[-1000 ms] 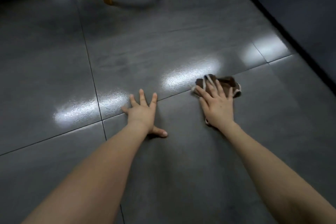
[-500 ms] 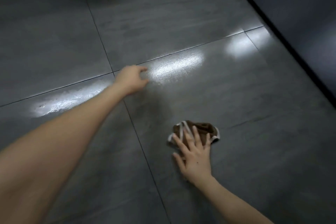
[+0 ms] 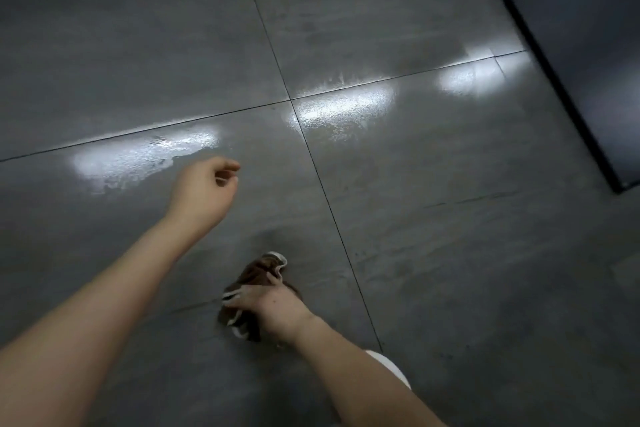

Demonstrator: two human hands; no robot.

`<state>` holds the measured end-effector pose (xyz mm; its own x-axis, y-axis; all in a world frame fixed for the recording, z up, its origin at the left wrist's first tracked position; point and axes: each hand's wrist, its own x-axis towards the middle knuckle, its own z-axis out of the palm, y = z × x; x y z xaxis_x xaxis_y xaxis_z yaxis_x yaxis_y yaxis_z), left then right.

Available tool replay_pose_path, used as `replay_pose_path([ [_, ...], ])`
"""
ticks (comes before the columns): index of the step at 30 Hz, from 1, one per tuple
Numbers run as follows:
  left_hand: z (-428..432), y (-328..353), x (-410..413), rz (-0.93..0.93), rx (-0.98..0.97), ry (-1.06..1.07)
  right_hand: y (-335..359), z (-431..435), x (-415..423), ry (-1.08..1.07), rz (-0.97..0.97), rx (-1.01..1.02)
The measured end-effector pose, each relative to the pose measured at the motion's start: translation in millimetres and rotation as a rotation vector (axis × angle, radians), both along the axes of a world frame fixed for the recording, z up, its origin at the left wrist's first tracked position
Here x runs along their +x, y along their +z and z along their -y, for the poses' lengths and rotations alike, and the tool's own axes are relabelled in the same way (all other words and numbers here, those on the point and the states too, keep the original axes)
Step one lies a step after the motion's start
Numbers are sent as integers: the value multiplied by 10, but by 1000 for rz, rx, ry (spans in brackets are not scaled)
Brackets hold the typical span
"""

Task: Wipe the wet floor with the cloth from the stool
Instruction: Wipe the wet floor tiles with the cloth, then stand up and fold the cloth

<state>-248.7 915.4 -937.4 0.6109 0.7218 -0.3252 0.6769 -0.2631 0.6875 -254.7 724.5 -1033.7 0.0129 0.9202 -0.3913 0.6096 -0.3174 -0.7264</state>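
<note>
The brown cloth (image 3: 254,276) with white edging lies bunched on the grey tiled floor (image 3: 450,253), low in the middle of the head view. My right hand (image 3: 273,305) is closed over it, fingers gripping the folds. My left hand (image 3: 204,191) hovers above the floor up and to the left, fingers loosely curled, holding nothing. Wet, shiny patches (image 3: 138,159) glisten on the tiles just beyond my left hand, and further wet patches (image 3: 343,104) shine by the tile joint. The stool is out of view.
A dark wall base (image 3: 554,80) runs diagonally down the right side and ends in a corner at the right edge. Something white (image 3: 391,367) shows under my right forearm. Grout lines cross near the centre.
My right hand has gone from pressing flat on the cloth to gathering it and pulled it back toward me. My left hand has lifted off the floor and curled. The view has tilted down; the stool legs are gone.
</note>
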Motion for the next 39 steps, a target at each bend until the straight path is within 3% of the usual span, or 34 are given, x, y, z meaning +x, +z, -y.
replay_pose_path([
  [2, 44, 264, -268, -42, -34, 41, 456, 39, 13, -361, -134, -55],
  [4, 125, 608, -460, -113, -75, 62, 967, 104, 108, -645, -128, -49],
  [10, 627, 2089, -551, -147, -383, 68, 2821, 237, 440, -928, -114, 110],
  [15, 1145, 3594, -446, -37, -644, -17, 4486, 386, 561, -923, -71, 103],
  [18, 1302, 4362, -360, 23, -594, -71, 5367, 439, 645, -893, 42, 33],
  [21, 1276, 4945, -186, 89, -549, -88, 5993, 412, 854, -879, 35, 58],
  [28, 1206, 5837, 561, 80, -479, 5, 6970, 424, 1724, -1084, -388, 296],
  [35, 1317, 6328, 1519, 63, -403, -37, 7641, 256, 2760, -1042, -666, 225],
  [39, 1169, 6419, 2193, 182, -380, 46, 8019, -24, 3443, -1014, -741, 226],
])
